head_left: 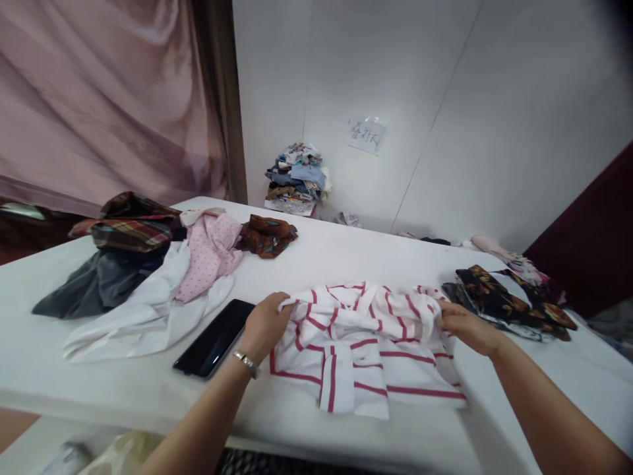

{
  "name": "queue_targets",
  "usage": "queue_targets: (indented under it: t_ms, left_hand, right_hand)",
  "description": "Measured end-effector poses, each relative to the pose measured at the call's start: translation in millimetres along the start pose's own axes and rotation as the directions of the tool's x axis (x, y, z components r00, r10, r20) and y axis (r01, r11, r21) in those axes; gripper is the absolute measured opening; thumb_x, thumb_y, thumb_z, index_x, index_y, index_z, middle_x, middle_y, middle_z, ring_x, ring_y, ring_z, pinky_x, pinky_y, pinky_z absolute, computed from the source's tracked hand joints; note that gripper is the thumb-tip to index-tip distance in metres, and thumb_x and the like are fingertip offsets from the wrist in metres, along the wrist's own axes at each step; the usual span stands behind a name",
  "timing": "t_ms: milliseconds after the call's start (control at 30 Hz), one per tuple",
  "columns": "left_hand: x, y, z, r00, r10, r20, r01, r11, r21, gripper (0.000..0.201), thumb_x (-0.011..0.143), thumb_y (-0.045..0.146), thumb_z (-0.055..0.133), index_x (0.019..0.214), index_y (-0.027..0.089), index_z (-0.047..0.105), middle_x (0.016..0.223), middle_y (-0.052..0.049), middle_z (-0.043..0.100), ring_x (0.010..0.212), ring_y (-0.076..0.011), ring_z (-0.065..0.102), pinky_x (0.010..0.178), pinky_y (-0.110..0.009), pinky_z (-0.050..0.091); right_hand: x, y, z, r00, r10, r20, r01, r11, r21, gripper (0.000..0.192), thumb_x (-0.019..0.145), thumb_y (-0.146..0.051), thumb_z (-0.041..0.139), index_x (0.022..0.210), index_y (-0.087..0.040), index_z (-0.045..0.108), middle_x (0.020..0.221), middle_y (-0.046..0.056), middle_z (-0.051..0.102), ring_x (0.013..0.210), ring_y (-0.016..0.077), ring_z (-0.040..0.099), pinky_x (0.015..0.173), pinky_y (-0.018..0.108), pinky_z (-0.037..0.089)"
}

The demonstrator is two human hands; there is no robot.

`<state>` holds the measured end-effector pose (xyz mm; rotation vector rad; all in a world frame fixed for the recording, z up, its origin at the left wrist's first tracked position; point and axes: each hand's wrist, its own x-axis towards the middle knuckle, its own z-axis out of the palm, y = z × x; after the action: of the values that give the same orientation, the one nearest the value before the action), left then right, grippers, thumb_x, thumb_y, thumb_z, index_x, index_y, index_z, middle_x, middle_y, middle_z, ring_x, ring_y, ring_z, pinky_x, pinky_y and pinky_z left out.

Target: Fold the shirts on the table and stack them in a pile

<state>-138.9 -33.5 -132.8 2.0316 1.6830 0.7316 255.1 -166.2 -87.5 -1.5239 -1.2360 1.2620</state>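
Observation:
A white shirt with red stripes (410, 369) lies partly folded on the white table, its upper part bunched between my hands. My left hand (267, 323), with a silver band on the wrist, pinches the shirt's left edge. On the opposite side, my right hand (467, 324) grips the right edge, fingers closed on the cloth. Part of the shirt hangs down in front as a narrow striped flap. Just left of my left hand lies a black phone (215, 338), screen up.
Loose clothes, among them a pink dotted garment (212, 247) and a white garment (143, 316), heap at the left. A brown patterned cloth (270, 235) lies behind. Folded dark floral clothes (514, 297) sit at the right. A clothes stack (299, 175) stands beyond the white table (346, 254).

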Motion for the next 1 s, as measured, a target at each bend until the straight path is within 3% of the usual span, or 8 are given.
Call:
queue_targets:
  t_ms: [133,300,500,600,700,800,867,1000]
  left_hand:
    - [-15,16,-13.9,1.0,-0.005,-0.031,-0.007,0.919,-0.393,0.023,0.077,0.036,0.05,0.089,0.021,0.063,0.069,0.003,0.063,0.06,-0.0139,0.055,0.056,-0.023,0.042]
    - [-34,25,-25.9,0.998,0.031,0.054,0.013,0.741,-0.671,0.024,0.075,0.037,0.054,0.088,0.018,0.061,0.072,0.002,0.062,0.063,-0.0132,0.055,0.06,-0.023,0.045]
    - [-41,37,-31.4,0.993,0.116,-0.019,-0.101,0.761,-0.641,0.026,0.079,0.03,0.048,0.098,0.02,0.064,0.095,-0.001,0.069,0.089,-0.0177,0.062,0.079,-0.027,0.049]
    - [-37,59,-23.7,0.913,0.407,0.013,-0.325,0.747,-0.58,0.033,0.078,0.017,0.044,0.104,0.021,0.065,0.108,-0.001,0.068,0.103,-0.0169,0.06,0.095,-0.029,0.044]
    - [-35,77,-13.4,0.837,0.548,-0.018,-0.49,0.734,-0.471,0.038,0.078,0.013,0.045,0.111,0.021,0.062,0.113,-0.003,0.066,0.106,-0.017,0.059,0.097,-0.032,0.044]
    - [-43,83,-5.6,0.827,0.51,-0.238,-0.558,0.796,-0.233,0.044,0.081,0.023,0.055,0.125,0.02,0.053,0.132,-0.01,0.054,0.122,-0.0236,0.048,0.104,-0.041,0.039]
    - [-56,83,1.0,0.757,0.561,-0.335,-0.619,0.78,-0.094,0.047,0.083,0.027,0.056,0.129,0.019,0.049,0.137,-0.012,0.049,0.128,-0.0261,0.042,0.107,-0.046,0.035]
    - [-84,86,24.9,0.569,0.815,-0.106,-0.822,0.56,-0.103,0.034,0.09,0.026,0.047,0.124,0.024,0.052,0.126,-0.009,0.06,0.115,-0.0215,0.055,0.097,-0.04,0.044]
  right_hand:
    - [9,-11,21,0.993,-0.029,-0.112,0.004,0.977,-0.213,0.038,0.071,-0.043,0.068,0.104,-0.024,0.068,0.118,0.007,0.065,0.109,0.0264,0.056,0.087,0.034,0.047]
    - [41,-14,66,0.987,0.045,-0.152,-0.114,0.866,-0.487,0.03,0.064,-0.045,0.073,0.062,-0.018,0.062,0.064,0.002,0.065,0.068,0.0215,0.06,0.063,0.03,0.048]
    - [38,-34,111,0.982,-0.164,-0.092,0.156,0.984,-0.089,0.036,0.075,-0.05,0.062,0.094,-0.019,0.063,0.086,0.004,0.069,0.077,0.021,0.063,0.066,0.029,0.05]
    - [37,-46,141,0.951,-0.29,0.106,0.302,0.944,-0.135,0.053,0.068,-0.038,0.073,0.116,-0.022,0.058,0.107,0.003,0.067,0.096,0.0222,0.061,0.081,0.031,0.05]
    - [45,-48,159,0.918,-0.346,0.195,0.383,0.9,-0.207,0.039,0.071,-0.036,0.069,0.106,-0.019,0.064,0.102,0.002,0.069,0.097,0.0215,0.061,0.085,0.033,0.048]
    - [62,-53,154,0.948,-0.318,0.025,0.318,0.936,-0.15,0.027,0.076,-0.038,0.061,0.092,-0.017,0.068,0.091,0.003,0.071,0.091,0.0227,0.063,0.082,0.034,0.05]
    - [74,-67,143,0.939,-0.321,-0.128,0.311,0.946,-0.091,0.027,0.073,-0.037,0.063,0.091,-0.016,0.069,0.09,0.004,0.072,0.091,0.0243,0.063,0.082,0.036,0.05]
    - [92,-127,128,0.82,-0.473,-0.323,0.45,0.881,-0.148,0.025,0.071,-0.028,0.064,0.09,-0.013,0.068,0.09,0.003,0.071,0.092,0.0247,0.064,0.086,0.042,0.049]
